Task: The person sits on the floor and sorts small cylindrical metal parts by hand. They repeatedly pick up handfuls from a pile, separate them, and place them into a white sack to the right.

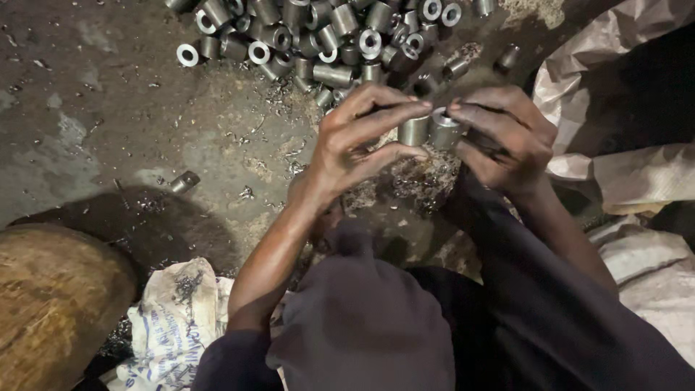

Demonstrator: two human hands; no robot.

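Observation:
My left hand (355,141) pinches a short steel sleeve (414,130) between thumb and fingers. My right hand (503,137) grips a second steel sleeve (444,129) right beside it, and the two pieces touch side by side. Both hands hover over a mound of metal shavings (420,181) on the floor. A heap of several similar steel sleeves (318,32) lies just beyond the hands at the top of the head view. My knee in dark cloth fills the bottom centre.
A single sleeve (185,181) lies alone on the dirty concrete floor at left. A brown rounded wooden block (51,304) sits at bottom left beside a printed white sack (170,326). Crumpled pale sacks (637,174) line the right side.

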